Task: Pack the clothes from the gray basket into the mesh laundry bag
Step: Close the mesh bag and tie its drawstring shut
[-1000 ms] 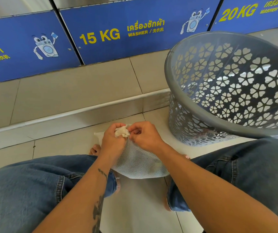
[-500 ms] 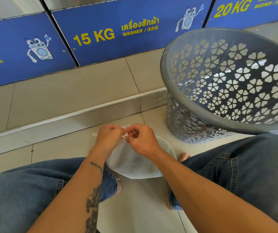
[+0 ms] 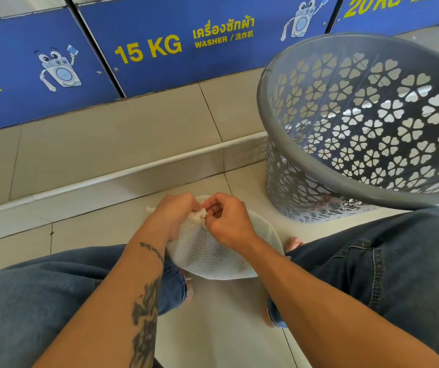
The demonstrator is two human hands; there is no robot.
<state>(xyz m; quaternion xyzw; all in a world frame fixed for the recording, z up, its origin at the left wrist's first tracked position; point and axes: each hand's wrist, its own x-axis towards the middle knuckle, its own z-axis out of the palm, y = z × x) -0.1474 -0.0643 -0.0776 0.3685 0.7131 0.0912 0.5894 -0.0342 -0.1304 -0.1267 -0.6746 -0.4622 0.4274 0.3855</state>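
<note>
White mesh forms the laundry bag [image 3: 213,251], which bulges on the pale tiled floor [image 3: 93,221] between the person's knees, near the middle of the view. Both hands meet at its far top edge. The left hand [image 3: 174,216] has its fingers curled around the gathered mesh, and the right hand [image 3: 229,219] pinches the same edge just beside it, thumb and forefinger closed on what looks like a small metal zipper pull. What the bag holds cannot be made out through the mesh. To the right and farther off stands the gray basket [image 3: 274,144], its walls cut with clover-shaped holes, tilted toward the viewer; only a reddish scrap shows low inside. Blue washer panels [image 3: 213,57] marked 15 KG line the far side.
</note>
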